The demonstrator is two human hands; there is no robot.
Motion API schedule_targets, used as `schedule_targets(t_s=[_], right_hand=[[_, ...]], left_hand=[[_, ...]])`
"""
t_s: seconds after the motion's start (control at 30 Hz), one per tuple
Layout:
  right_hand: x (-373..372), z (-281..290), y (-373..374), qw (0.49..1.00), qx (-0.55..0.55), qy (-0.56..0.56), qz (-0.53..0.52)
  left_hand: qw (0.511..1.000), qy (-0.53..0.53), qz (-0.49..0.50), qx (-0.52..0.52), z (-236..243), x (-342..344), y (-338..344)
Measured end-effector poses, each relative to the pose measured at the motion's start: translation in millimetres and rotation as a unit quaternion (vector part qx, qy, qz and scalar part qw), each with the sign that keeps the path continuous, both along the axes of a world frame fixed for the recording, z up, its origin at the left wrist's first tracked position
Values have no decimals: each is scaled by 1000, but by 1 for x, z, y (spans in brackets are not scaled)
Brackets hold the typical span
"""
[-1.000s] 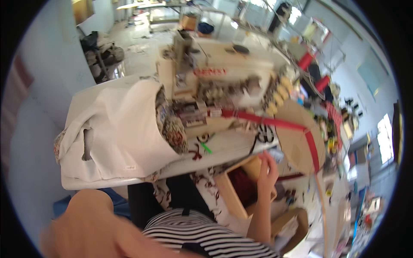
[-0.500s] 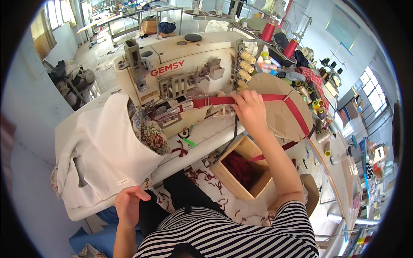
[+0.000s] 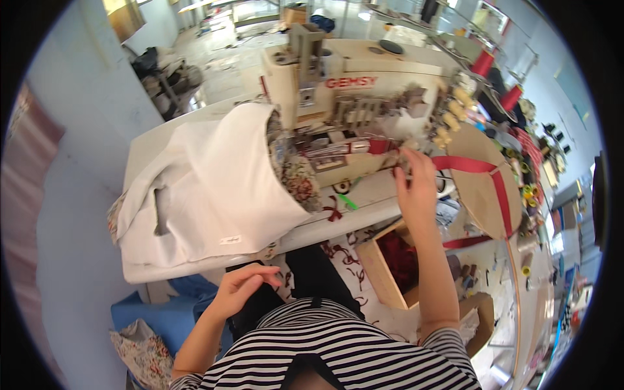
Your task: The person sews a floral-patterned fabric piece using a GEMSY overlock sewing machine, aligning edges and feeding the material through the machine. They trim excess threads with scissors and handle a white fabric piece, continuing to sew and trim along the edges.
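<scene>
My right hand reaches over the front of a cream sewing machine, beside a red ribbon. Its fingers are bent and blurred, so whether they grip the ribbon is unclear. The ribbon runs from a round cardboard disc, behind the hand, toward the machine's metal guides. My left hand hovers above my lap, fingers stretched out and holding nothing. On the left of the machine bed lies a white fabric piece, with floral fabric showing at its edge by the machine.
A wooden box holding dark red material stands below the table edge. A small green tool and red scraps lie on the table. Cream thread cones and red thread spools stand at the right. Blue cloth hangs lower left.
The view has swung left, so the machine sits farther right. My right hand has shifted down and along the ribbon, away from its earlier pinch. The left hand remains over my lap.
</scene>
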State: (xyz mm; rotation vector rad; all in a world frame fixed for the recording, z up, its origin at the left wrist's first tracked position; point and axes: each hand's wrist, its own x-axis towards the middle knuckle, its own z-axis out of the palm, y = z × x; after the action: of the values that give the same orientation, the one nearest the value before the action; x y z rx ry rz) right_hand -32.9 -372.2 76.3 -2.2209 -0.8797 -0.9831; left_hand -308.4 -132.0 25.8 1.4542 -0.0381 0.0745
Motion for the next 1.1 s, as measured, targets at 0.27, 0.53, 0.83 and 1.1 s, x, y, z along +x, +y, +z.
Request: schedule_targets(t_s=[0.27, 0.53, 0.83, 1.1], right_hand=[[-49, -2, 127, 778, -96, 520, 340], [-110, -39, 83, 838, -102, 149, 515], [-67, -73, 46, 838, 148, 445, 279], [-44, -114, 107, 660, 135, 641, 368]], left_hand=[[871, -61, -109, 476, 1, 26, 10], [901, 68, 136, 407, -57, 90, 158], [784, 168, -113, 587, 37, -24, 59], [853, -171, 61, 490, 70, 124, -15]])
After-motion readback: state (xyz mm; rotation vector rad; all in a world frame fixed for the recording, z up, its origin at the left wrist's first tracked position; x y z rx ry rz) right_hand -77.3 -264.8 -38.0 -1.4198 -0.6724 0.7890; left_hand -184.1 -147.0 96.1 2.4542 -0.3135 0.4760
